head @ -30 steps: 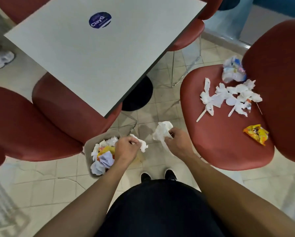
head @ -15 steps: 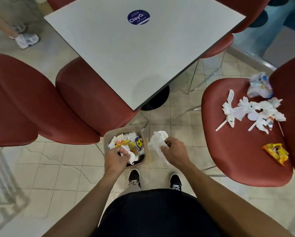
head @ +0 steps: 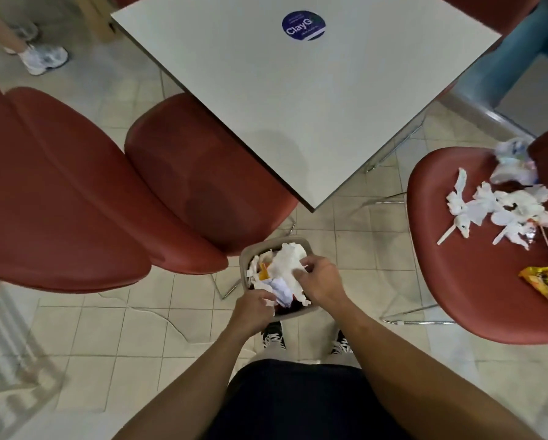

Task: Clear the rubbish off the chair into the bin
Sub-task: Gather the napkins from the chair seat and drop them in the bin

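Note:
A small beige bin (head: 243, 260) stands on the floor in front of my feet, heaped with crumpled paper and wrappers. My right hand (head: 321, 282) holds a big white tissue (head: 287, 261) over the bin, fingers curled on it. At the bin's near rim, my left hand (head: 253, 310) pinches a small white scrap (head: 269, 302). On the red chair (head: 469, 290) to the right lie several torn white tissues (head: 501, 208), a crumpled white and blue wrapper (head: 513, 165) and a yellow snack wrapper (head: 543, 284).
A grey table (head: 298, 115) with a blue round sticker (head: 304, 25) stands just beyond the bin. Two red chairs (head: 75, 201) are at the left. Another person's white shoe (head: 45, 60) shows at the far left. My black shoes (head: 273, 336) are just behind the bin.
Both hands have moved over the bin. The right hand has carried the white tissue from beside the bin to above its contents. The view has shifted left.

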